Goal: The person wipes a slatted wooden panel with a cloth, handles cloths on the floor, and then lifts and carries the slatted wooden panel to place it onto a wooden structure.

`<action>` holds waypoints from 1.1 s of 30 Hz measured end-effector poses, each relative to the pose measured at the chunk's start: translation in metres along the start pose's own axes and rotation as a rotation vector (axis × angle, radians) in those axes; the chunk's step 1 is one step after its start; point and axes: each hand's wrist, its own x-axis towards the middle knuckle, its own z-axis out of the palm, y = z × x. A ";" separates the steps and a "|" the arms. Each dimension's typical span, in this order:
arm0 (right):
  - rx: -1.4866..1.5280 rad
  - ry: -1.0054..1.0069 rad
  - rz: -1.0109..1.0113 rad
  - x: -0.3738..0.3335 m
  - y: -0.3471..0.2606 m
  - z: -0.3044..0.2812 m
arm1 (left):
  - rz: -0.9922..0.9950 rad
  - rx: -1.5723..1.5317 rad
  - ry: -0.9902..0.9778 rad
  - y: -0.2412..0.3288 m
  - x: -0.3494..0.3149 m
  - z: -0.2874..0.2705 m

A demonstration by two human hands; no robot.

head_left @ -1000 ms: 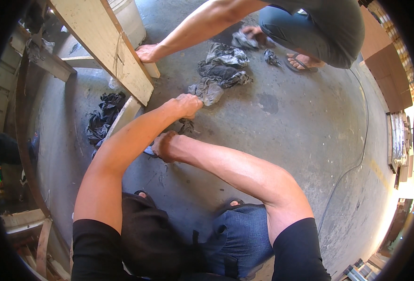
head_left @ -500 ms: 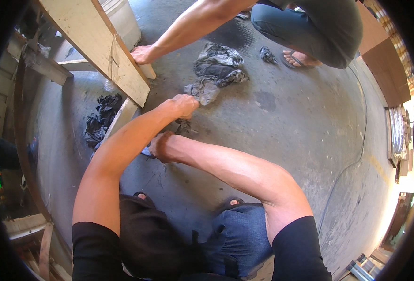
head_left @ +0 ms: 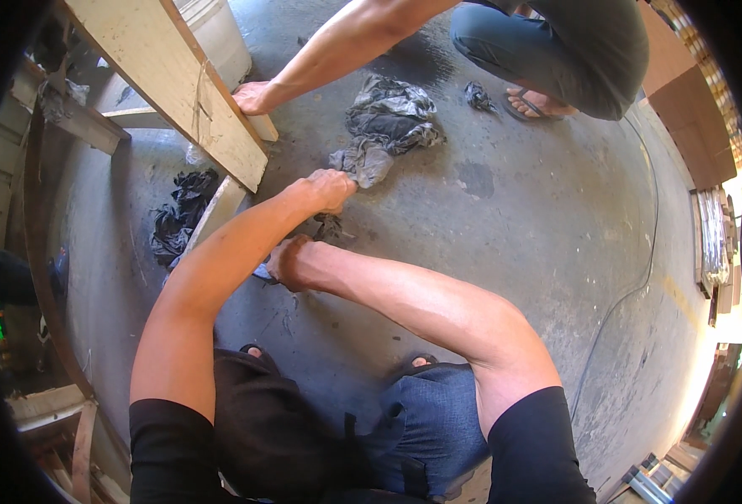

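My left hand (head_left: 331, 190) is closed near the floor, beside the foot of an upright wooden frame (head_left: 188, 101). A crumpled grey rag (head_left: 369, 165) comes out past its fingers and touches a larger heap of grey and black rags (head_left: 394, 118). Lower and closer to me, my right hand (head_left: 287, 262) is curled, its fingers mostly hidden. A bit of pale rag (head_left: 263, 271) pokes out from under it. Between my two hands lies a dark scrap of cloth (head_left: 329, 225).
Opposite, a crouching person's hand (head_left: 255, 97) rests on the frame's base. Dark rags (head_left: 182, 214) lie behind the frame, and a small dark rag (head_left: 478, 97) near the person's sandalled foot (head_left: 542, 104). A cable (head_left: 619, 304) runs along the floor at right.
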 end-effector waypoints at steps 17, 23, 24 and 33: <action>-0.002 -0.064 -0.010 0.001 0.002 -0.002 | 0.024 0.013 -0.048 -0.002 0.002 0.004; -0.004 -0.039 0.000 0.000 0.001 -0.002 | 0.026 0.028 -0.049 -0.004 0.002 0.009; 0.000 -0.045 0.000 0.000 0.001 -0.002 | 0.033 0.025 -0.037 -0.004 0.002 0.009; -0.020 -0.047 0.005 0.002 0.001 0.000 | 0.079 0.027 0.009 -0.005 -0.001 0.010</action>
